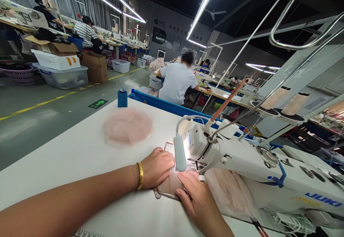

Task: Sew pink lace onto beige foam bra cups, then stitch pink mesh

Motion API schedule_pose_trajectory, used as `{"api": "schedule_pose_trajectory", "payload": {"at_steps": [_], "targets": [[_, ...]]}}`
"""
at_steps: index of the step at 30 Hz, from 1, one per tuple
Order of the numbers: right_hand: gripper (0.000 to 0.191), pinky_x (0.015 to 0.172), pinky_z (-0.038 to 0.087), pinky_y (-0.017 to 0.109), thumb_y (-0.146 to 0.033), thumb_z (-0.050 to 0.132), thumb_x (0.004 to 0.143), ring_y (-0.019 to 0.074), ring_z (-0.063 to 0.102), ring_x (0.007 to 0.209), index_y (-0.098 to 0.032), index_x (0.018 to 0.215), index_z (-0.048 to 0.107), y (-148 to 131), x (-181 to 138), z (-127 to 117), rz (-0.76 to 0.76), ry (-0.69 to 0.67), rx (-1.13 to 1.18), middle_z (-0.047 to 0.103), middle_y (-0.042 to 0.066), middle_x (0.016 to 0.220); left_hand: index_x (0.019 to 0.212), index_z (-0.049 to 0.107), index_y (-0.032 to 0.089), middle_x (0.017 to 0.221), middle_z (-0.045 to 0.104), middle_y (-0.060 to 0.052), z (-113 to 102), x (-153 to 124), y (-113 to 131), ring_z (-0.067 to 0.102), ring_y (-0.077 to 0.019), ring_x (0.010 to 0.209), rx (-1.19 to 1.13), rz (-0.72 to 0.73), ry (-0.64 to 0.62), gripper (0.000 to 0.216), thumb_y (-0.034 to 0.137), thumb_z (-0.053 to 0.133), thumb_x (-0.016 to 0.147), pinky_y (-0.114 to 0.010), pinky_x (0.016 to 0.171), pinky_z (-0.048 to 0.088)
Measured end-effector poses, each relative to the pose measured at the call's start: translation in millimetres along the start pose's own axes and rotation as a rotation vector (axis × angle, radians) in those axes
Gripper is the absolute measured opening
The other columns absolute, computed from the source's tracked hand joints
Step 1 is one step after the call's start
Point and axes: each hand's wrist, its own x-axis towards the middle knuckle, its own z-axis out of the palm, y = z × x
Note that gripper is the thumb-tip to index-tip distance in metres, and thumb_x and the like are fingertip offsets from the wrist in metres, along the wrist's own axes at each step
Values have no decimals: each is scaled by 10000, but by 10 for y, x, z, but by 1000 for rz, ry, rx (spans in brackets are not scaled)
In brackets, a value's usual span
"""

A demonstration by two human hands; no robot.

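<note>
My left hand (pixel 157 167), with a gold bangle and a ring, lies flat on a piece of pink fabric (pixel 169 189) just left of the needle area of a white sewing machine (pixel 242 158). My right hand (pixel 195 197) presses flat on the same piece from the near side, fingers stretched toward the presser foot. More pale pink fabric (pixel 228 190) bunches under the machine arm. A small lamp (pixel 179 152) on a flexible neck lights the needle area and hides part of my left fingers.
A stack of pink round mesh pieces (pixel 127 126) lies further out on the white table (pixel 67 158), with a blue thread spool (pixel 122 98) at the far edge. Thread cones (pixel 295 104) stand behind the machine. A person in a white shirt (pixel 176 83) sits ahead; boxes and bins (pixel 61 68) line the left aisle.
</note>
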Motion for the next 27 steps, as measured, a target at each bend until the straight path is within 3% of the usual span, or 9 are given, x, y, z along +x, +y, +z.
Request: {"api": "schedule_pose_trajectory", "payload": {"at_steps": [5, 11, 14, 17, 19, 21, 24, 27], "targets": [[297, 854, 603, 459, -217, 546, 1011, 331, 671, 1137, -231, 1301, 606, 4, -16, -27, -4, 62, -28, 723, 97, 1290, 905, 652, 192, 1039, 666, -91, -45, 44, 60, 556, -313, 989, 149, -136, -98, 209, 398, 685, 918, -466, 857, 374], [270, 881, 579, 426, -157, 513, 1030, 279, 694, 1044, -230, 1281, 581, -70, 3, -123, -102, 187, -7, 739, 89, 1205, 729, 657, 160, 896, 645, -111, -293, 4, 326, 577, -331, 1004, 166, -80, -200, 352, 468, 688, 897, -537, 1014, 394], [324, 973, 547, 441, -107, 514, 1004, 283, 651, 1152, -212, 1306, 565, -123, 21, -124, -143, 196, 16, 693, 116, 1297, 890, 687, 188, 969, 680, -81, -405, -23, 439, 619, -295, 929, 25, -117, -359, 303, 487, 739, 869, -465, 901, 485], [325, 867, 565, 397, -86, 490, 987, 265, 652, 1068, -212, 1276, 568, -161, 56, -117, -105, 116, 81, 713, 100, 1167, 1057, 647, 220, 1054, 700, -46, -436, -27, 454, 656, -251, 909, -146, -157, -416, 261, 413, 717, 896, -372, 790, 511], [277, 739, 547, 361, -80, 466, 982, 249, 640, 914, -227, 1175, 600, -167, 76, -119, -54, 56, 92, 706, 62, 986, 1051, 622, 201, 1022, 706, -48, -406, -25, 418, 664, -238, 868, -156, -191, -413, 196, 354, 652, 933, -362, 754, 507], [280, 696, 516, 346, -63, 447, 976, 241, 613, 854, -239, 1104, 621, -158, 82, -126, -37, 28, 68, 686, 44, 920, 928, 618, 187, 954, 699, -64, -347, -26, 370, 650, -259, 849, -64, -196, -392, 138, 324, 610, 944, -390, 737, 495], [345, 722, 505, 353, -24, 438, 945, 242, 611, 885, -244, 1119, 638, -134, 62, -129, -52, 25, 29, 700, 45, 972, 719, 557, 184, 952, 682, -71, -249, -36, 315, 614, -278, 901, 22, -66, -239, 223, 277, 639, 904, -427, 799, 476], [364, 724, 500, 360, -12, 443, 915, 241, 620, 873, -240, 1108, 650, -117, 31, -118, -53, 39, 6, 714, 50, 991, 680, 508, 180, 920, 677, -30, -184, -62, 300, 582, -214, 834, -25, 104, -78, 235, 192, 657, 862, -410, 852, 456]]}}
